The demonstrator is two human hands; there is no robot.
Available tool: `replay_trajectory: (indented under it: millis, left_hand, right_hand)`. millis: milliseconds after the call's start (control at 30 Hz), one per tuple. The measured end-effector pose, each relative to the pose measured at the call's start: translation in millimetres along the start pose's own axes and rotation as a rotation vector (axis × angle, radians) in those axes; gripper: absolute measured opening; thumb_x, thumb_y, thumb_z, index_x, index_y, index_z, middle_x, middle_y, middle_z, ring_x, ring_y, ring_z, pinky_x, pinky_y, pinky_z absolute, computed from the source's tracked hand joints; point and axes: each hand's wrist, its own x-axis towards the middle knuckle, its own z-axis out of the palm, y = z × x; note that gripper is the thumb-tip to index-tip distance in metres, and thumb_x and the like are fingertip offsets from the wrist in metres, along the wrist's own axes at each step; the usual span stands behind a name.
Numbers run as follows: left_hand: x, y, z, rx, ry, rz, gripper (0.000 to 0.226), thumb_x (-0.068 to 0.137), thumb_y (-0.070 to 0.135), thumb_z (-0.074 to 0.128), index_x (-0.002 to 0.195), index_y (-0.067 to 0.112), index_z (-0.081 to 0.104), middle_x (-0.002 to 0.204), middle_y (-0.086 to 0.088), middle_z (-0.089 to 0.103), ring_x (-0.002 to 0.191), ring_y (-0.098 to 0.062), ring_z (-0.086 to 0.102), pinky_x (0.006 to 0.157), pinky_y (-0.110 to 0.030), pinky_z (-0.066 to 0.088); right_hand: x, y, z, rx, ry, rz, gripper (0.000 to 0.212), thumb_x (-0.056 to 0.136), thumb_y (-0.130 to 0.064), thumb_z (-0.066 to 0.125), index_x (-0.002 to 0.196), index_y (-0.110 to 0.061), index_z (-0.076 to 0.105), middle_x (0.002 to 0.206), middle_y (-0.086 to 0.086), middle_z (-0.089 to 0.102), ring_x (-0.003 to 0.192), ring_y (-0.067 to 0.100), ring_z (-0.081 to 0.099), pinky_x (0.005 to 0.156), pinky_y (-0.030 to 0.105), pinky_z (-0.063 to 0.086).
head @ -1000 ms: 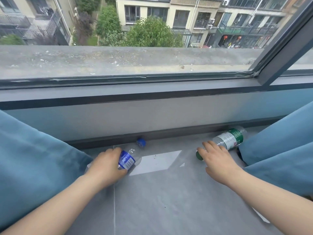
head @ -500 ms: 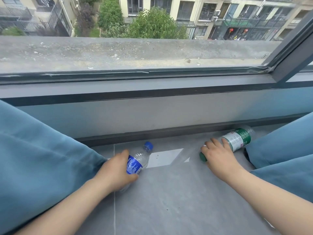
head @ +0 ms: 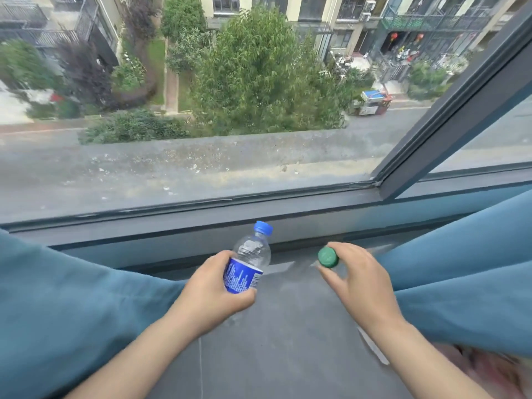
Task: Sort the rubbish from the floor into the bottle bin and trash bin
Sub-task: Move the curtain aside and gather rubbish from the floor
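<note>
Both pickups done: left fingers (head: 243, 298) grip blue-labelled bottle (head: 251, 254), right fingers (head: 347, 249) green-capped bottle (head: 327, 257); next, find the bottle bin.

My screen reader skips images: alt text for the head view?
A person holds a bottle in each hand beside a window: the left hand grips a clear, blue-labelled bottle, the right hand a green-capped bottle, mostly hidden. Blue curtains hang on both sides.

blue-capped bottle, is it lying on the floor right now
No, the left hand grips the blue-capped bottle round its label, raised off the floor with its cap up.
</note>
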Motion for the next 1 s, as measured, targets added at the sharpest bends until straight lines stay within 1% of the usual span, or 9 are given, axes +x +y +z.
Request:
replay_trajectory:
  millis: [167,267,333,400,467,567,667,767,1000]
  left_hand:
    - [-40.7,93.0,-52.5,-0.011,-0.013,0.004,0.034,0.066,0.037,0.072,0.093,0.036,0.052,0.089,0.011,0.062,0.081,-0.003,0.059,0.07,-0.02,0.048]
    - [-78.3,152.4,-86.8,-0.031,-0.008,-0.006,0.035,0.064,0.038,0.072,0.093,0.039,0.052,0.09,0.01,0.063,0.08,-0.003,0.059,0.068,-0.018,0.044]
    - [-108.1,195.0,-109.9,-0.031,-0.014,0.007,0.034,0.064,0.037,0.072,0.092,0.037,0.053,0.088,0.008,0.063,0.079,-0.005,0.059,0.068,-0.019,0.044]
    - [-140.6,238.3,-133.5,-0.037,-0.021,0.024,0.033,0.066,0.035,0.073,0.093,0.036,0.054,0.089,0.007,0.063,0.081,-0.007,0.059,0.07,-0.021,0.045]
    - [-174.3,279.6,-158.2,-0.049,-0.016,0.045,0.035,0.066,0.034,0.073,0.095,0.037,0.055,0.09,0.007,0.064,0.082,-0.007,0.06,0.073,-0.022,0.048]
    - [-224.7,338.9,-192.2,-0.061,-0.026,0.078,0.035,0.067,0.031,0.075,0.096,0.038,0.055,0.09,0.007,0.066,0.081,-0.006,0.062,0.073,-0.021,0.048]
    - [-279.0,392.3,-216.4,-0.087,-0.037,0.106,0.035,0.066,0.03,0.076,0.092,0.041,0.055,0.086,0.006,0.068,0.076,-0.004,0.063,0.069,-0.02,0.049]
    - [-325.3,436.1,-239.6,-0.124,-0.05,0.136,0.036,0.065,0.029,0.076,0.094,0.04,0.057,0.086,0.008,0.07,0.075,-0.004,0.064,0.074,-0.027,0.053]
    - [-380.4,505.1,-282.5,-0.156,-0.123,0.367,0.037,0.067,0.023,0.079,0.089,0.04,0.054,0.083,0.006,0.07,0.074,-0.007,0.065,0.074,-0.029,0.054]
  right_hand:
    - [-17.6,-48.5,-100.2,0.198,0.01,0.172,0.026,0.079,-0.027,0.076,0.102,-0.02,0.068,0.099,-0.009,0.069,0.098,0.015,0.061,0.081,0.023,0.043]
    - [-37.8,-85.9,-170.3,0.289,0.037,0.214,0.023,0.077,-0.025,0.077,0.099,-0.02,0.069,0.094,-0.013,0.067,0.093,0.008,0.059,0.079,0.009,0.037]
    - [-50.1,-109.3,-220.1,0.347,0.042,0.239,0.021,0.078,-0.026,0.076,0.097,-0.023,0.068,0.093,-0.013,0.068,0.09,0.009,0.06,0.074,0.007,0.038]
    - [-61.5,-132.9,-272.4,0.395,0.049,0.269,0.018,0.079,-0.029,0.074,0.095,-0.027,0.066,0.088,-0.014,0.067,0.083,0.011,0.059,0.068,0.008,0.043]
    - [-70.9,-158.7,-325.2,0.436,0.07,0.293,0.017,0.079,-0.032,0.073,0.094,-0.03,0.066,0.085,-0.015,0.064,0.075,0.011,0.056,0.065,0.018,0.052]
    - [-87.5,-194.9,-401.7,0.432,0.101,0.269,0.016,0.079,-0.03,0.073,0.093,-0.029,0.066,0.087,-0.014,0.066,0.085,0.008,0.059,0.071,0.015,0.047]
    - [-113.9,-222.2,-471.4,0.416,0.142,0.272,0.02,0.077,-0.035,0.074,0.095,-0.029,0.066,0.089,-0.015,0.068,0.089,0.004,0.061,0.078,0.022,0.048]
    - [-138.7,-245.5,-531.7,0.423,0.22,0.291,0.019,0.075,-0.033,0.076,0.091,-0.029,0.068,0.086,-0.017,0.069,0.086,0.0,0.062,0.079,0.023,0.049]
    - [-185.6,-293.9,-624.8,0.447,0.459,0.354,0.018,0.075,-0.032,0.077,0.088,-0.034,0.065,0.088,-0.016,0.069,0.085,0.003,0.062,0.078,0.023,0.049]
